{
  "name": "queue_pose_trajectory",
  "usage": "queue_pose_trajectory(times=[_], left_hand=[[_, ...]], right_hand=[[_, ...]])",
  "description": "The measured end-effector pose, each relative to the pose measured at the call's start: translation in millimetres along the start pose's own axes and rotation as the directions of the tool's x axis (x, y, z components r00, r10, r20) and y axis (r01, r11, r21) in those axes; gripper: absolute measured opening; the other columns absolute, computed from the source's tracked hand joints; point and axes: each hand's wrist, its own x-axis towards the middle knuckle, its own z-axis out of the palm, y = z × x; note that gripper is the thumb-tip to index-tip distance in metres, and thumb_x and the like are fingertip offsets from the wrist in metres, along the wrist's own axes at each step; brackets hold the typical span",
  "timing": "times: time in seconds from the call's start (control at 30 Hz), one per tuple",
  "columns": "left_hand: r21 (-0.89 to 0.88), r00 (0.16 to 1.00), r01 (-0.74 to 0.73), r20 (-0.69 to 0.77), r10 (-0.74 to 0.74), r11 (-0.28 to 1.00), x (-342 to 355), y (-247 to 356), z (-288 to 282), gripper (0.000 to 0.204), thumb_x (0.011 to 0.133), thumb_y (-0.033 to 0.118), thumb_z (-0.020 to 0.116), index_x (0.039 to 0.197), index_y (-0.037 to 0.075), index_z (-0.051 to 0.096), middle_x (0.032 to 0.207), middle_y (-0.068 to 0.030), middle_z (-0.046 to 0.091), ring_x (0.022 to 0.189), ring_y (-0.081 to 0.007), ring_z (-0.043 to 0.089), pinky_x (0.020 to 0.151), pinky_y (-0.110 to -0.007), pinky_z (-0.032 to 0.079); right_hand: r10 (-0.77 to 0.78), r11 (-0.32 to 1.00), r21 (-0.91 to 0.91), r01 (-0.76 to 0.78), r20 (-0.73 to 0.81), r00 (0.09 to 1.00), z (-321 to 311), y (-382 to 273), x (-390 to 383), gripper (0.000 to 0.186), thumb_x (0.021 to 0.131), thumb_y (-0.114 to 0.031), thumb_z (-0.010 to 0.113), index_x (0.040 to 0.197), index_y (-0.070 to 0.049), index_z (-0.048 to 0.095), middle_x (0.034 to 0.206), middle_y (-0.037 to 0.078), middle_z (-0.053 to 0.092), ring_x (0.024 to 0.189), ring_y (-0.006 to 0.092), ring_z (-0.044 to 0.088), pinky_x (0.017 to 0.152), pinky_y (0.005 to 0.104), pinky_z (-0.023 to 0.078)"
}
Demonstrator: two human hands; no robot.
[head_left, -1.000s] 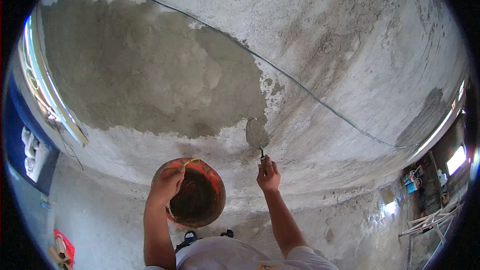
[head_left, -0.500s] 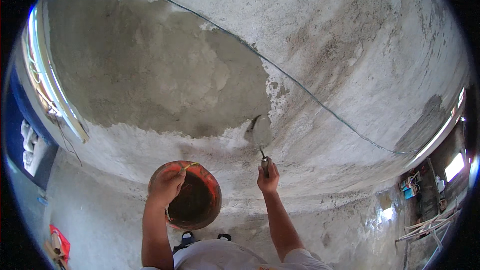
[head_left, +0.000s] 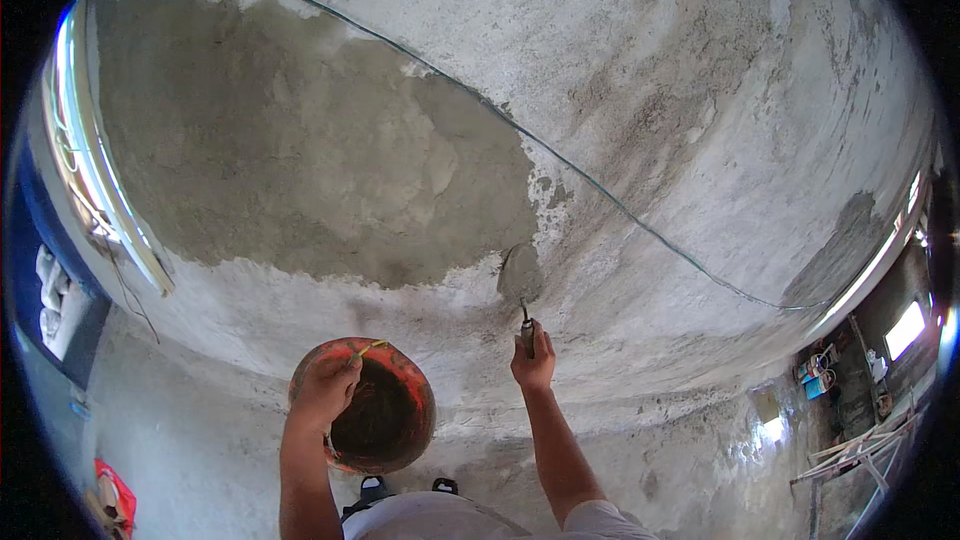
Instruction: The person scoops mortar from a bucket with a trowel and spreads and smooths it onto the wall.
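Observation:
My right hand (head_left: pixel 533 363) grips the handle of a small trowel (head_left: pixel 521 278), whose grey blade lies against the concrete surface at the lower right edge of a wide patch of darker wet plaster (head_left: pixel 300 150). My left hand (head_left: pixel 325 386) holds the rim of a round orange pan (head_left: pixel 375 422) with dark mortar inside, to the left of and slightly below the trowel hand. Both forearms rise from the lower edge of the picture.
A thin dark wire (head_left: pixel 560 155) runs diagonally across the pale concrete surface. A bright window frame (head_left: pixel 95 180) curves along the left. Wooden pieces and small containers (head_left: pixel 850 410) lie at the lower right. A red object (head_left: pixel 115 495) sits at the lower left.
The trowel blade has turned from edge-on to flat against the surface beside the wet patch. The pan and my left hand stay in about the same place.

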Motion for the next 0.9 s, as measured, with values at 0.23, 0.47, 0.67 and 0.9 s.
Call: queue_pose_trajectory(times=[0.23, 0.47, 0.67, 0.9], left_hand=[[-0.036, 0.997, -0.070, 0.017, 0.070, 0.997, 0.0, -11.5, -10.0, 0.032, 0.103, 0.029, 0.059, 0.079, 0.007, 0.063, 0.065, 0.0042, 0.051, 0.056, -0.0068, 0.045, 0.051, -0.026, 0.034], [0.025, 0.996, -0.092, -0.002, 0.092, 0.995, -0.7, 5.2, -5.9, 0.034, 0.103, 0.030, 0.057, 0.076, 0.008, 0.059, 0.064, 0.0039, 0.048, 0.059, -0.0073, 0.043, 0.055, -0.027, 0.035], [0.069, 0.996, -0.062, 0.068, 0.058, 0.996, 2.2, 2.1, -10.2, 0.041, 0.103, 0.034, 0.056, 0.071, 0.009, 0.054, 0.063, 0.0042, 0.044, 0.059, -0.0078, 0.040, 0.055, -0.029, 0.033], [0.118, 0.999, -0.025, 0.023, 0.022, 0.993, -0.4, 3.6, -1.0, 0.043, 0.103, 0.037, 0.056, 0.072, 0.007, 0.051, 0.063, 0.0036, 0.043, 0.060, -0.0086, 0.039, 0.056, -0.029, 0.032]], right_hand=[[0.177, 0.984, -0.016, -0.179, 0.233, 0.956, -1.7, -15.3, -105.6, 0.041, 0.088, -0.016, 0.072, 0.126, -0.003, 0.062, 0.100, 0.021, 0.069, 0.091, 0.0437, 0.067, 0.078, 0.0464, 0.057], [0.462, 0.669, 0.209, -0.713, 0.635, 0.619, -72.3, -74.4, -133.9, 0.039, 0.081, 0.001, 0.079, 0.115, 0.002, 0.059, 0.080, -0.001, 0.061, 0.065, 0.0077, 0.057, 0.056, 0.0255, 0.049], [0.098, 0.919, 0.031, -0.393, 0.948, 0.304, -94.5, -149.9, -27.6, 0.042, 0.083, -0.023, 0.079, 0.116, -0.003, 0.065, 0.094, 0.016, 0.072, 0.084, 0.0267, 0.072, 0.076, 0.0408, 0.058], [-0.066, 0.982, 0.047, 0.185, 0.993, 0.101, 12.8, -203.5, 8.7, 0.030, 0.089, -0.026, 0.062, 0.107, -0.004, 0.068, 0.092, 0.020, 0.072, 0.095, 0.0373, 0.070, 0.082, 0.0492, 0.056]])
